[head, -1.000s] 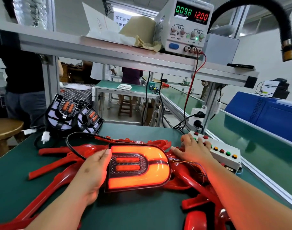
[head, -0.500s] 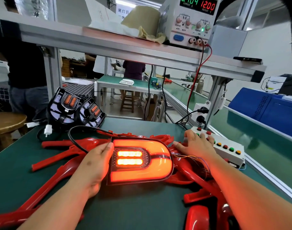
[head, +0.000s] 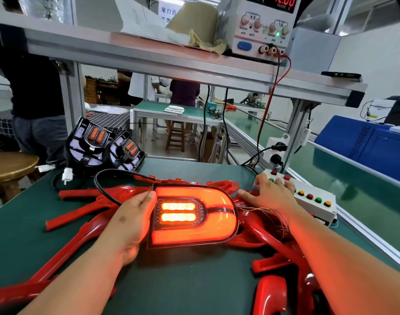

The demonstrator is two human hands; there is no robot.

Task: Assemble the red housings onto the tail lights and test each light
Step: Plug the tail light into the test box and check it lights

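A D-shaped tail light [head: 194,214] lies lit on the green bench, its outer band glowing red and its two centre bars bright orange. My left hand [head: 133,219] holds its left edge, fingers along the rim. My right hand [head: 269,194] rests with spread fingers on the white button box [head: 312,201], fingertips on the far buttons. Several red housings [head: 80,214] lie scattered under and around the light. A black cable [head: 103,185] loops from the light's left side.
Two unlit tail lights [head: 103,148] with white plugs lean at the back left. A power supply [head: 260,26] showing 12.00 sits on the overhead shelf [head: 149,57]. A wooden stool [head: 10,164] stands left, a blue crate [head: 365,144] right. People stand behind.
The two centre bars of the tail light went from dim red to bright orange. My right hand's fingers shifted slightly on the button box. The view tilted down.
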